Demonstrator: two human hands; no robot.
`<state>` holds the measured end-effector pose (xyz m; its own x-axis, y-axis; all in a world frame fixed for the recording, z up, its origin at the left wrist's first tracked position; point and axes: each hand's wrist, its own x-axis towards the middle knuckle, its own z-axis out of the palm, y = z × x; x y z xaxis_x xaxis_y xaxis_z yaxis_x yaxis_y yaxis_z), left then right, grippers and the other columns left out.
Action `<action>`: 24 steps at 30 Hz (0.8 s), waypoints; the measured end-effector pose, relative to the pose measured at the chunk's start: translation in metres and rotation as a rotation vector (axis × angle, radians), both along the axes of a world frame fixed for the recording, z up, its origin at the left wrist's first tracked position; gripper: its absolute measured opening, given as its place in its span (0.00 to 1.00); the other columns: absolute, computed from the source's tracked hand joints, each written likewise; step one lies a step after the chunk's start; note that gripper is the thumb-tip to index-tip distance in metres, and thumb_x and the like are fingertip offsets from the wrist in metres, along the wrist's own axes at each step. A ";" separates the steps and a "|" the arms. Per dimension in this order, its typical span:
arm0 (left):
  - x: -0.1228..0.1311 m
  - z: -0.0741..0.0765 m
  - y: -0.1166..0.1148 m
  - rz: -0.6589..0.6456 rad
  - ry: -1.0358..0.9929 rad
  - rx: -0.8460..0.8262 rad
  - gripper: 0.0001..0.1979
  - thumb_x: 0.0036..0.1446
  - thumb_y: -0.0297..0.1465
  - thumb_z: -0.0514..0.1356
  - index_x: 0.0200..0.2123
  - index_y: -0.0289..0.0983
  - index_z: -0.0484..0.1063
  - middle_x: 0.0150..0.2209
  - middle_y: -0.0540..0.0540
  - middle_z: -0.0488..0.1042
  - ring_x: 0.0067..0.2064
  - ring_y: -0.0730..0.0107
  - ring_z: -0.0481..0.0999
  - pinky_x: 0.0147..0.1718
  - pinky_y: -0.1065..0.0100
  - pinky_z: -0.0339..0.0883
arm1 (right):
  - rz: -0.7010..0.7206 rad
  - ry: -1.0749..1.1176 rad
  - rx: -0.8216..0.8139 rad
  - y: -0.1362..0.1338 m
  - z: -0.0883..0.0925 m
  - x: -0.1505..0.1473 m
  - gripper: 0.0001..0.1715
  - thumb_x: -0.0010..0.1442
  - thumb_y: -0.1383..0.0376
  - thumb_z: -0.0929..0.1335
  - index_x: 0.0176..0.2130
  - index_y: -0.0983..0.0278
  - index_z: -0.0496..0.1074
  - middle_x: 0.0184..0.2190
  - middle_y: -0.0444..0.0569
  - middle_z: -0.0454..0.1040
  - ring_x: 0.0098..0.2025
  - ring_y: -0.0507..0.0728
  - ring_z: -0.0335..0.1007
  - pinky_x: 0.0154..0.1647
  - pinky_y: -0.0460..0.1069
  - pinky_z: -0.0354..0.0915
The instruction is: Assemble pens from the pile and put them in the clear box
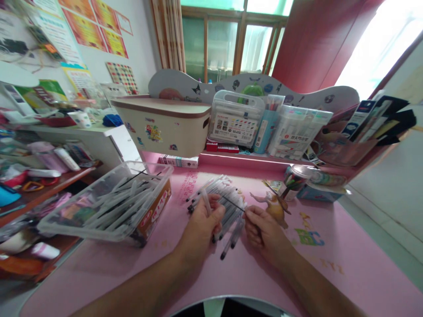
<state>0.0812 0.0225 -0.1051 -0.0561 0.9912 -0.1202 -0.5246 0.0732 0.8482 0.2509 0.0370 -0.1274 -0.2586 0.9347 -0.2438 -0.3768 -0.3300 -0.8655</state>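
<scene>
My left hand [202,223] is closed around a clear pen barrel [206,202] that sticks up out of its fingers. My right hand [261,230] pinches a thin dark refill [234,204] whose tip points left toward that barrel. Between and behind the hands lies a loose pile of clear pens [220,198] with black tips, spread on the pink desk [264,281]. Both forearms reach in from the bottom edge.
A clear plastic bin [109,204] with several pen barrels stands left of my hands. A beige lidded box [163,123], marker cases [235,118] and a pencil cup [292,181] stand behind. A small toy figure [276,207] is by my right hand. Cluttered shelves are on the left.
</scene>
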 end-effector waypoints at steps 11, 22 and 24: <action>0.005 -0.001 -0.002 -0.225 -0.324 -0.413 0.15 0.66 0.36 0.54 0.27 0.35 0.66 0.27 0.48 0.72 0.25 0.71 0.73 0.27 0.66 0.72 | -0.050 0.049 0.170 -0.007 0.001 -0.007 0.17 0.38 0.76 0.64 0.31 0.61 0.69 0.22 0.40 0.66 0.22 0.49 0.60 0.23 0.44 0.56; 0.015 0.001 -0.013 -0.311 -0.507 -0.531 0.09 0.64 0.23 0.52 0.39 0.28 0.73 0.36 0.39 0.78 0.35 0.66 0.80 0.37 0.66 0.75 | -0.056 -0.536 0.811 -0.024 0.005 -0.009 0.10 0.65 0.71 0.62 0.41 0.58 0.69 0.43 0.49 0.77 0.51 0.58 0.73 0.52 0.56 0.66; 0.015 0.000 -0.012 -0.258 -0.539 -0.525 0.10 0.64 0.22 0.51 0.38 0.28 0.73 0.33 0.40 0.77 0.33 0.68 0.79 0.37 0.67 0.74 | 0.007 -0.642 0.887 -0.024 0.001 -0.009 0.15 0.65 0.72 0.61 0.46 0.57 0.70 0.48 0.49 0.77 0.56 0.60 0.70 0.57 0.59 0.63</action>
<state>0.0962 0.0103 -0.1049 0.3664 0.7713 -0.5204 -0.7649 0.5682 0.3035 0.2421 0.0127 -0.1264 -0.3301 0.8435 0.4238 0.2291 0.5071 -0.8309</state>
